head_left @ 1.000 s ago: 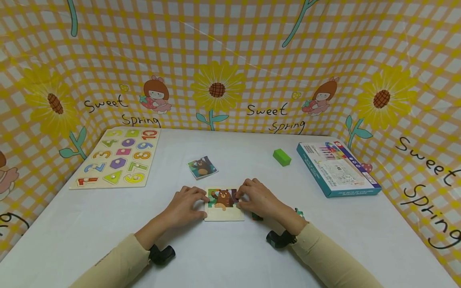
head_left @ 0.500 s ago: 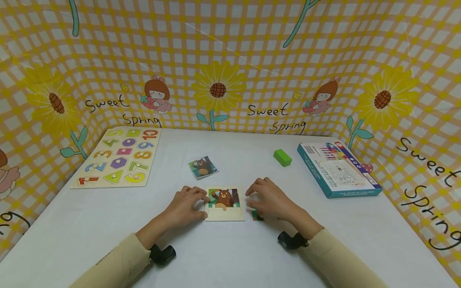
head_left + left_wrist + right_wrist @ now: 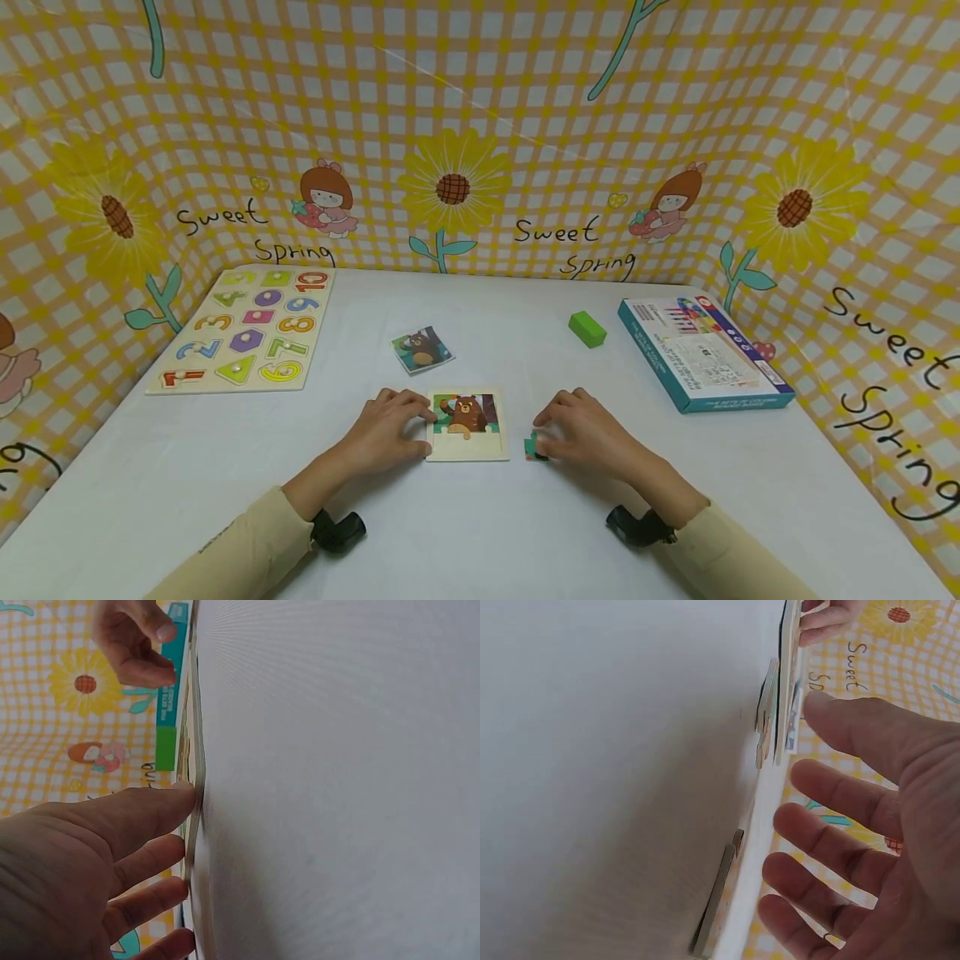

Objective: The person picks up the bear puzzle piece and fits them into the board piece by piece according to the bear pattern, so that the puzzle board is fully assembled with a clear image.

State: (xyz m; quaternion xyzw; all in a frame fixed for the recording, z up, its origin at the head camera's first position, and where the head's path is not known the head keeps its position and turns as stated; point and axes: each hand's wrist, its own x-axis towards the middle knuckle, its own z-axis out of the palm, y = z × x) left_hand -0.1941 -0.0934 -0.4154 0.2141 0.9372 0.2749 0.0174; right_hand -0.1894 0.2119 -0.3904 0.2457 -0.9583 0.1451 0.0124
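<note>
A small wooden puzzle board (image 3: 468,450) lies flat at the middle of the table, its upper part filled with a brown bear picture and its lower strip bare wood. Along its left edge rest the thumb and extended fingers of my left hand (image 3: 387,429); the left wrist view shows this hand (image 3: 97,855) against the board's edge (image 3: 197,742). My right hand (image 3: 588,433) hovers just right of the board, its fingers loosely spread (image 3: 855,817) and holding nothing. Beneath its fingertips lies a green-and-red puzzle piece (image 3: 531,448), partly hidden by the hand.
Behind the board lies a square bear picture card (image 3: 422,348). A number puzzle board (image 3: 315,367) sits at the far left. At the back right are a green block (image 3: 587,328) and a flat teal-sided box (image 3: 705,354). A checked cloth (image 3: 480,100) walls the table's back.
My right hand has let go of the puzzle board's right side and moved right and toward me, over the loose puzzle piece. The left hand has stayed at the board's left edge.
</note>
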